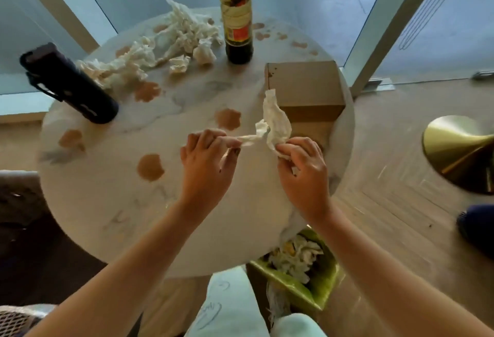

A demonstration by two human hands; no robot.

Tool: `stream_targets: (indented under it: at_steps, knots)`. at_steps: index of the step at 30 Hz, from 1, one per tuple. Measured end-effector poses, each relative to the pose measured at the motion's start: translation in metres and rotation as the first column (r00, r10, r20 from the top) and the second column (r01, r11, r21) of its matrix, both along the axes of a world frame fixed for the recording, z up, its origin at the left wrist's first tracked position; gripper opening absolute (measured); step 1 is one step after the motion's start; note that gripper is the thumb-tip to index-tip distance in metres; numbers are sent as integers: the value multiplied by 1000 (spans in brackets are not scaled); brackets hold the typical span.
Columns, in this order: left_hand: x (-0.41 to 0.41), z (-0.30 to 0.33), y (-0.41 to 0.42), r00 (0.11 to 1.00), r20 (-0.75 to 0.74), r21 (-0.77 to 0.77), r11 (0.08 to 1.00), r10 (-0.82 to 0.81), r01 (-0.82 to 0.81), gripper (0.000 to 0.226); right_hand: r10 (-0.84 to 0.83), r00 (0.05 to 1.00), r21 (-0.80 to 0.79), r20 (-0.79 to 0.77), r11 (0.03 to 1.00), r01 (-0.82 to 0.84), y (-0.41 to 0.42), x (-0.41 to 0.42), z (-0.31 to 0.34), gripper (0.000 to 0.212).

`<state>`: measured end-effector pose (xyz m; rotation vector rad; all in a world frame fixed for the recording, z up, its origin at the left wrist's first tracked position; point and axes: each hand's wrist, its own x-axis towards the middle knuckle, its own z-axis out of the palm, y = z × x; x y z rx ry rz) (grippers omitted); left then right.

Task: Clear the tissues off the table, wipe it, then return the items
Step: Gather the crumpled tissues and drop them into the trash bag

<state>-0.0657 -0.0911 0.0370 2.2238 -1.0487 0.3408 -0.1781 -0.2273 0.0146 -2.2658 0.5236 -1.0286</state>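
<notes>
Over the round marble table (112, 192) my left hand (207, 160) pinches one twisted end of a white tissue (274, 123) and my right hand (302, 165) grips its other, bunched end. A pile of crumpled tissues (160, 43) lies at the table's far left side. A dark flask (66, 83), a tall sauce bottle (236, 16) and a cardboard box (304, 83) stand on the table. Brown stains (149, 167) dot the tabletop.
A green-lined bin (302, 267) holding used tissues stands on the floor under the table's near right edge. A gold stool base (459, 149) and a dark slipper (475, 227) are on the wooden floor at right. Glass panels rise behind the table.
</notes>
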Motion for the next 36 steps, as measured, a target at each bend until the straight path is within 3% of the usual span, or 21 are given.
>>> stream_targets:
  at_steps: [5, 8, 10, 13, 22, 24, 26, 29, 33, 36]
  knots:
    - [-125, -41, 7, 935, -255, -3, 968, -245, 252, 6, -148, 975, 165, -168, 970, 176, 25, -152, -54, 15]
    - [-173, -67, 9, 824, -468, 137, 895, -319, 425, 6, -171, 918, 274, -357, 921, 278, 41, -213, -90, 19]
    - [-191, -88, 8, 783, -548, 250, 836, -293, 488, 3, -108, 842, 428, -529, 822, 375, 47, -235, -109, 17]
    - [-199, -118, 1, 777, -595, 383, 777, -206, 499, 7, 28, 706, 538, -708, 668, 513, 48, -248, -137, 17]
    - [-196, -181, -29, 803, -578, 549, 656, -149, 517, 18, 276, 519, 568, -809, 596, 568, 31, -229, -192, 18]
    - [-197, -192, -30, 785, -602, 579, 596, -147, 556, 26, 369, 488, 610, -791, 546, 575, 26, -227, -196, 37]
    - [-197, -196, -29, 765, -630, 588, 558, -138, 585, 31, 395, 450, 598, -801, 569, 565, 22, -226, -193, 47]
    - [-197, -182, -25, 763, -630, 564, 591, -143, 577, 30, 321, 490, 574, -810, 601, 556, 20, -230, -180, 45]
    - [-191, -142, -15, 751, -628, 442, 700, -205, 561, 27, 217, 625, 614, -750, 580, 535, 22, -227, -141, 40]
    - [-180, -103, -14, 768, -588, 359, 767, -256, 531, 24, 107, 748, 616, -655, 649, 446, 14, -204, -99, 34]
